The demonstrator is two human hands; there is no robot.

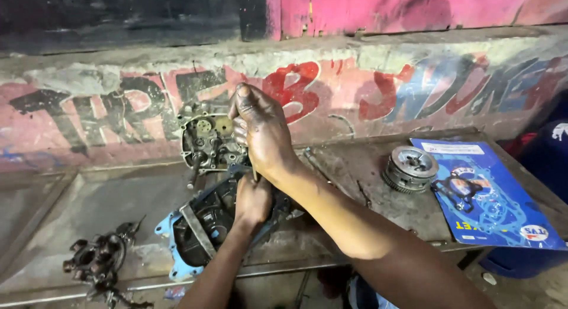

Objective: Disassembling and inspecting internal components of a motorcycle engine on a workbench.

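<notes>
Flat blue package (500,196), bench's right end

The greasy metal workbench (367,167) carries an engine case (207,220), clutch drum (410,169), blue gasket pack (503,208) and stator (97,258).

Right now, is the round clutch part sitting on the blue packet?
Yes, the round clutch part rests on the left corner of the blue packet, partly overhanging the bench.

A right hand (262,131) covers the three o'clock side of an upright engine case half (208,140), its fingertips out of sight behind it. A left hand (252,200) hides whatever it grips on the blue-gasketed crankcase (201,229). At five o'clock, the blue gasket packet (491,196) overhangs the table; both forearms run off the bottom edge.
</notes>
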